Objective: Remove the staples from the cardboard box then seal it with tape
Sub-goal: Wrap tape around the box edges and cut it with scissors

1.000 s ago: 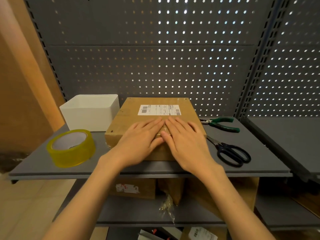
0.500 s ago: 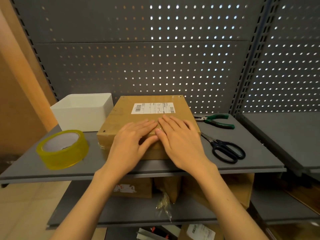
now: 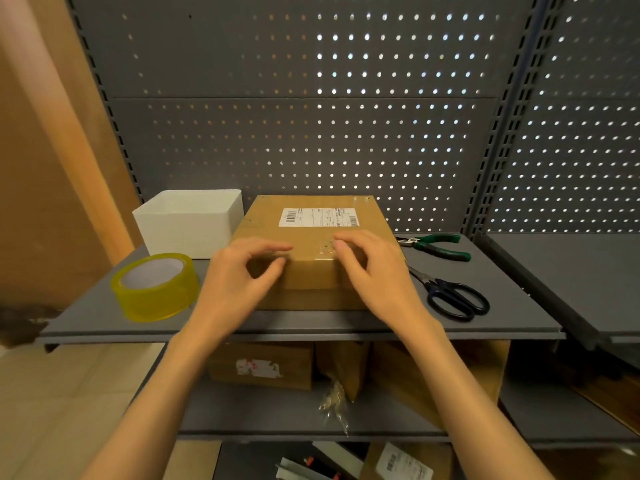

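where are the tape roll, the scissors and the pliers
tape roll (image 3: 156, 289), head view, on its yellow outer wall
scissors (image 3: 457, 299), head view, on the black handle loops
pliers (image 3: 440, 245), head view, on the green handles

Between the hands sits a brown cardboard box (image 3: 311, 258) with a white barcoded label (image 3: 318, 216). Left of them: yellow tape roll (image 3: 155, 287), white bin (image 3: 194, 221). Right: black scissors (image 3: 453, 296), green-handled pliers (image 3: 438, 245).

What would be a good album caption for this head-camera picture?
Both hands, left and right, hover over a taped box, between tape roll and scissors.
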Motion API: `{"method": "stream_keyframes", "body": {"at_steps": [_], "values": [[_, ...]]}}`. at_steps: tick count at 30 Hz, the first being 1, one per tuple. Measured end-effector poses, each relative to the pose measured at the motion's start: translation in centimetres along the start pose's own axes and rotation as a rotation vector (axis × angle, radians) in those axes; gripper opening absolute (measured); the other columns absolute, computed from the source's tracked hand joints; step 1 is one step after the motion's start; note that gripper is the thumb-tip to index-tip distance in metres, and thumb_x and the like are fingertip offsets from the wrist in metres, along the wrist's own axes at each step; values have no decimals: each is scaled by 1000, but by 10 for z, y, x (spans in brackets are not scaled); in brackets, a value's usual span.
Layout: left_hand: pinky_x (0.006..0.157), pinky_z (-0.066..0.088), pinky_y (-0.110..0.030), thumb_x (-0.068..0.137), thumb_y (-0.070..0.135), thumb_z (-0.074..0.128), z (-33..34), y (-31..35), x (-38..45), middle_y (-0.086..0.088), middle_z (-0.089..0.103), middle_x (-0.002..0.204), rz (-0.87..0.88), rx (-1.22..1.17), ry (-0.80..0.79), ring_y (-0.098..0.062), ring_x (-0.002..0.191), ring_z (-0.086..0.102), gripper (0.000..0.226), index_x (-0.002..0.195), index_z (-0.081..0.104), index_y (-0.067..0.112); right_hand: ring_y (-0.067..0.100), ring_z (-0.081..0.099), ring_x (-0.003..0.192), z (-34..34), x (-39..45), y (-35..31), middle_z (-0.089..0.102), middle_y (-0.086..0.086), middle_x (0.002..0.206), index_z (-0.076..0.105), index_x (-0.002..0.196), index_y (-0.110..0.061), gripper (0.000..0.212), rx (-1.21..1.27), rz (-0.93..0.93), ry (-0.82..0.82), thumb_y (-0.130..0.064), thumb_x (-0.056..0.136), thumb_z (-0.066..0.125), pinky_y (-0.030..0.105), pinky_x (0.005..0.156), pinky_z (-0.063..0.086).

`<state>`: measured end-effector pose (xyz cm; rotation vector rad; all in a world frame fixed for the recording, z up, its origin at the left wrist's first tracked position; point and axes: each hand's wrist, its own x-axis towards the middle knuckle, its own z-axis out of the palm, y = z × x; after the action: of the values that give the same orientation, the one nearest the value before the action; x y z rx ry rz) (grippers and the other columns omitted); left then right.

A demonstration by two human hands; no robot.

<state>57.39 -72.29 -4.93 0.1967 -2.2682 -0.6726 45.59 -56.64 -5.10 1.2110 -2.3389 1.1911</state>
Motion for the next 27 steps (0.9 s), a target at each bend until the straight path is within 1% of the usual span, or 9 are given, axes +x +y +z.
{"method": "stream_keyframes", "body": {"at_steps": [2,4,6,11,15,20,23,25,27], "values": [[85,40,-12,85,16,64,-17,-10,-5,15,63,100,-26,50,35,7,95,53,23,105,66,28,8,53,109,1,-2,-9,62,-6,117,62,118,-19,29,-15,-26,5,-29,97,45,36,98,42],[89,44,-27,86,15,64,-34,-21,-10,4,66,105,-71,119,59,-9,101,57,22,107,67,21,7,53,105,6,-5,-17,62,-6,114,62,118,-19,29,-79,-60,-10,-29,98,44,28,94,41],[89,45,-34,86,13,63,-51,-34,-17,-1,68,108,-118,219,82,-18,104,59,23,107,68,17,6,52,102,13,-6,-25,62,-6,111,61,118,-19,29,-153,-96,-15,-29,98,43,21,88,35],[72,38,-32,85,11,62,-87,-61,-36,-3,69,103,-212,432,114,-25,96,58,23,106,68,18,8,50,104,34,-5,-46,60,-5,111,60,119,-20,28,-232,-149,-24,-28,98,43,20,89,31],[84,43,-37,82,14,64,-97,-78,-45,-3,66,112,-232,494,-18,-24,106,56,32,114,64,15,10,49,108,52,-3,-63,60,-3,113,60,118,-20,27,-249,-180,-38,-28,97,44,22,92,32],[95,40,-36,80,25,65,-92,-100,-45,-8,59,124,-223,512,-237,-26,116,51,48,125,54,11,13,49,108,67,-3,-80,60,-1,112,62,115,-18,25,-210,-195,-37,-24,96,46,25,92,33],[82,43,-37,84,32,62,-84,-113,-38,-10,64,110,-174,583,-297,-27,104,57,42,120,56,10,13,50,107,69,-9,-82,61,-1,111,63,113,-18,23,-192,-185,-17,-23,96,48,23,89,32],[72,36,-36,85,37,61,-83,-118,-34,-10,66,96,-129,648,-279,-29,94,59,35,108,59,10,12,50,107,68,-16,-80,61,-2,110,63,112,-18,22,-176,-170,2,-22,95,49,22,90,32],[71,34,-36,85,37,62,-83,-121,-33,-11,66,93,-135,636,-252,-32,92,58,35,106,60,9,12,50,107,63,-22,-76,61,-2,109,63,112,-18,22,-163,-156,7,-22,95,50,24,92,33]]}}
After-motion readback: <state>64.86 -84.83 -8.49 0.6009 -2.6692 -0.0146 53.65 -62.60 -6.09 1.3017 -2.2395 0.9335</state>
